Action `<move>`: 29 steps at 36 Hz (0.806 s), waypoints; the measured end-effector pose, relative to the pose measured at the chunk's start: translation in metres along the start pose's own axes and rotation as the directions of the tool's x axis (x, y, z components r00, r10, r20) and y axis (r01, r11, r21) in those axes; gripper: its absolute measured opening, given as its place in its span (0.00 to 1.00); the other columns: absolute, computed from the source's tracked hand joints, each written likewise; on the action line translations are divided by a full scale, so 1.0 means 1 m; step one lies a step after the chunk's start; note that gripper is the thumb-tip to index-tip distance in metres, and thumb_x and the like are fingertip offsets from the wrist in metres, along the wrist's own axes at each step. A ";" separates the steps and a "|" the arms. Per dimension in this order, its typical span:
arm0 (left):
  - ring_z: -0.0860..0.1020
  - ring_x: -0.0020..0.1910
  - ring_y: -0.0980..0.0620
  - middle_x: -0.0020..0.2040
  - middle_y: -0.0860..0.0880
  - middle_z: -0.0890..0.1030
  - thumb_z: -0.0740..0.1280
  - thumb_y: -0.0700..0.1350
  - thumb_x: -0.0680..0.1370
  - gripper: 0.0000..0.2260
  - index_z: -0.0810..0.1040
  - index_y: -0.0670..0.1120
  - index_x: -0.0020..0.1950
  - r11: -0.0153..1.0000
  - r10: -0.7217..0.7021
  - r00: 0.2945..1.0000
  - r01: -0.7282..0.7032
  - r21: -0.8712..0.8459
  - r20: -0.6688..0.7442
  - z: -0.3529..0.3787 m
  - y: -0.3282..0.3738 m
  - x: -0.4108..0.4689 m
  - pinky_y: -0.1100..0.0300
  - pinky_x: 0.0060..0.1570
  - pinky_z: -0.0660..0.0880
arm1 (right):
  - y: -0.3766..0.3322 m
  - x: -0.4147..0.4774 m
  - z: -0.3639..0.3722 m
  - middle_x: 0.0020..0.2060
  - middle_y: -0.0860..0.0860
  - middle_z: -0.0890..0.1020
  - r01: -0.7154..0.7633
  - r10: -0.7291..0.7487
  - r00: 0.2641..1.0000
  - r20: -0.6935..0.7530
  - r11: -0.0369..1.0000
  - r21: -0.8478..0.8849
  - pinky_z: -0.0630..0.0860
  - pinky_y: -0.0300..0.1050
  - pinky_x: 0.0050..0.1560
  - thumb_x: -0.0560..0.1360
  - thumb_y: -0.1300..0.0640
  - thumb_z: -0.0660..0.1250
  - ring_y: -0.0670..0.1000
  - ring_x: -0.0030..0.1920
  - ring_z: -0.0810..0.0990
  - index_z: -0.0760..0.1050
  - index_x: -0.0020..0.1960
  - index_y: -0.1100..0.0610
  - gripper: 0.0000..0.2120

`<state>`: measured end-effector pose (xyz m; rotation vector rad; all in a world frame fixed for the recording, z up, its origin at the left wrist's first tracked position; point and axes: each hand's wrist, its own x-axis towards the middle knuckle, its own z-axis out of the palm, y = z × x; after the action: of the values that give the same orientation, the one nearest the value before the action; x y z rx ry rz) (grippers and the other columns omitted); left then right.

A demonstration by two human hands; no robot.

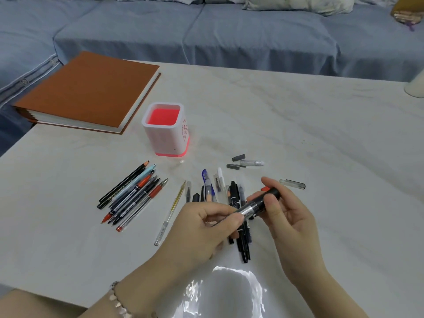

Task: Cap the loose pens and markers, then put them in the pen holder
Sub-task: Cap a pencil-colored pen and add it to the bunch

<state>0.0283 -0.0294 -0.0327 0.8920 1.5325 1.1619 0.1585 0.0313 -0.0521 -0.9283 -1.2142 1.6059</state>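
Between the two hands, above the table [298,125], a thick black marker [258,204] with a silver label band is held at a slant. Its lower end is pinched by the thumb and fingers of the left hand [206,223], which are curled closed around it. Its upper part is gripped by the right hand [289,216], with the thumb laid across the barrel and the index finger arched over the far end. A small red piece [265,188] is seen just beyond the right thumb, against the marker's upper end; whether it is a tip or a cap cannot be told.

Directly beneath and just beyond both hands, a loose heap of dark pens and markers [238,216] is spread on the table, partly hidden by the fingers. Beside the left hand, on its outer side, a clear gel pen [171,214] is laid alone, and further out a tidy bundle of pens and pencils [133,196] is lying. Beyond the left hand, well apart from it, the white and red pen holder [165,129] is standing upright, and nothing can be seen inside it. Beyond the right hand, several loose caps [246,162] are scattered, and a clear cap [292,183] is lying near the right fingertips. Far beyond the left hand, a brown book [89,92] is resting on the table corner.
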 end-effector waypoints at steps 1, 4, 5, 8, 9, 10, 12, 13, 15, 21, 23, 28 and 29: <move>0.65 0.18 0.55 0.27 0.49 0.78 0.67 0.40 0.74 0.08 0.82 0.48 0.37 1.000 -0.024 0.999 0.024 -0.015 0.028 0.001 0.001 0.001 0.67 0.20 0.61 | 0.001 -0.001 0.001 0.34 0.48 0.84 0.002 -0.002 1.000 -0.004 1.000 -0.016 0.78 0.34 0.45 0.72 0.62 0.63 0.43 0.38 0.81 0.75 0.51 0.52 0.10; 0.69 0.19 0.56 0.28 0.50 0.79 0.65 0.43 0.75 0.08 0.81 0.50 0.38 0.997 -0.007 0.998 0.003 0.071 0.059 0.000 -0.003 0.004 0.68 0.21 0.65 | 0.009 -0.001 0.005 0.31 0.48 0.82 -0.042 0.042 0.999 -0.005 0.998 -0.042 0.77 0.33 0.40 0.74 0.67 0.62 0.44 0.35 0.81 0.71 0.52 0.48 0.15; 0.71 0.20 0.56 0.28 0.51 0.79 0.64 0.45 0.76 0.09 0.80 0.53 0.37 0.989 0.014 0.998 -0.022 0.143 0.059 -0.002 -0.006 0.005 0.68 0.23 0.67 | 0.013 -0.001 0.006 0.31 0.48 0.81 -0.065 0.064 0.998 -0.010 0.996 -0.057 0.79 0.35 0.41 0.74 0.66 0.63 0.45 0.36 0.81 0.71 0.53 0.47 0.15; 0.75 0.28 0.58 0.31 0.48 0.80 0.58 0.51 0.78 0.14 0.79 0.51 0.37 0.887 0.064 0.998 -0.067 0.457 0.021 -0.015 -0.023 0.011 0.67 0.32 0.70 | 0.028 0.007 0.004 0.36 0.51 0.80 -0.153 0.147 0.988 -0.051 0.977 -0.149 0.80 0.38 0.43 0.75 0.63 0.63 0.46 0.38 0.82 0.69 0.56 0.44 0.16; 0.75 0.33 0.59 0.35 0.49 0.80 0.58 0.52 0.78 0.13 0.79 0.50 0.40 0.821 0.101 0.995 -0.072 0.566 -0.020 -0.022 -0.031 0.012 0.67 0.36 0.69 | 0.031 0.009 0.003 0.38 0.54 0.79 -0.188 0.180 0.982 -0.058 0.964 -0.189 0.80 0.36 0.41 0.75 0.62 0.63 0.45 0.36 0.81 0.68 0.57 0.44 0.16; 0.74 0.37 0.60 0.39 0.51 0.79 0.59 0.51 0.78 0.11 0.79 0.50 0.44 0.755 0.149 0.987 -0.069 0.653 -0.068 -0.031 -0.038 0.014 0.67 0.40 0.69 | 0.035 0.012 0.001 0.41 0.56 0.79 -0.213 0.204 0.977 -0.064 0.946 -0.245 0.79 0.34 0.38 0.76 0.61 0.62 0.45 0.35 0.81 0.67 0.59 0.44 0.16; 0.73 0.43 0.59 0.47 0.53 0.77 0.61 0.48 0.77 0.09 0.78 0.49 0.53 0.655 0.231 0.961 -0.041 0.754 -0.149 -0.046 -0.050 0.016 0.66 0.45 0.70 | 0.041 0.020 -0.002 0.42 0.60 0.80 -0.213 0.202 0.977 -0.070 0.890 -0.402 0.75 0.33 0.34 0.76 0.59 0.62 0.48 0.34 0.78 0.65 0.61 0.46 0.17; 0.73 0.45 0.57 0.49 0.53 0.76 0.62 0.47 0.77 0.10 0.77 0.48 0.56 0.623 0.255 0.949 -0.014 0.782 -0.187 -0.053 -0.056 0.017 0.65 0.45 0.70 | 0.044 0.024 -0.004 0.41 0.61 0.80 -0.190 0.180 0.981 -0.068 0.855 -0.483 0.73 0.35 0.34 0.76 0.58 0.63 0.50 0.33 0.76 0.65 0.61 0.46 0.16; 0.73 0.46 0.54 0.52 0.50 0.76 0.63 0.46 0.77 0.12 0.75 0.46 0.59 0.582 0.250 0.934 0.066 0.811 -0.255 -0.065 -0.064 0.017 0.63 0.45 0.69 | 0.045 0.032 -0.003 0.35 0.60 0.79 -0.132 0.133 0.990 -0.041 0.800 -0.585 0.69 0.36 0.32 0.75 0.56 0.64 0.48 0.30 0.73 0.67 0.58 0.46 0.14; 0.75 0.42 0.52 0.45 0.50 0.76 0.64 0.46 0.76 0.10 0.75 0.46 0.56 0.547 0.179 0.943 0.140 0.826 -0.279 -0.073 -0.074 0.017 0.59 0.41 0.72 | 0.042 0.044 0.022 0.37 0.46 0.74 0.150 -0.003 0.981 0.195 0.652 -0.743 0.68 0.29 0.37 0.76 0.55 0.63 0.42 0.35 0.71 0.68 0.56 0.49 0.09; 0.76 0.40 0.49 0.43 0.48 0.77 0.64 0.43 0.75 0.09 0.76 0.44 0.54 0.534 0.186 0.943 0.139 0.834 -0.276 -0.072 -0.075 0.019 0.53 0.41 0.75 | 0.046 0.043 0.026 0.51 0.48 0.75 0.230 0.010 0.958 0.285 0.562 -0.794 0.65 0.29 0.48 0.76 0.55 0.62 0.43 0.48 0.72 0.68 0.61 0.51 0.13; 0.71 0.34 0.51 0.40 0.47 0.73 0.60 0.39 0.76 0.07 0.75 0.39 0.49 0.576 0.197 0.929 0.149 0.804 -0.314 -0.070 -0.072 0.026 0.61 0.30 0.65 | 0.052 0.035 0.014 0.65 0.50 0.68 0.316 -0.011 0.938 0.346 0.437 -0.842 0.49 0.27 0.61 0.76 0.55 0.63 0.48 0.67 0.60 0.74 0.60 0.53 0.13; 0.70 0.33 0.52 0.41 0.47 0.72 0.59 0.39 0.76 0.07 0.75 0.39 0.50 0.596 0.202 0.926 0.141 0.791 -0.318 -0.069 -0.070 0.027 0.64 0.29 0.63 | 0.050 0.036 0.008 0.64 0.51 0.70 0.323 -0.051 0.941 0.334 0.425 -0.845 0.48 0.25 0.60 0.76 0.57 0.63 0.49 0.67 0.62 0.76 0.58 0.55 0.12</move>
<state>-0.0454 -0.0407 -0.1027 1.3329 2.4719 0.6167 0.1289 0.0566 -0.1005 -1.1475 -2.3922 0.7962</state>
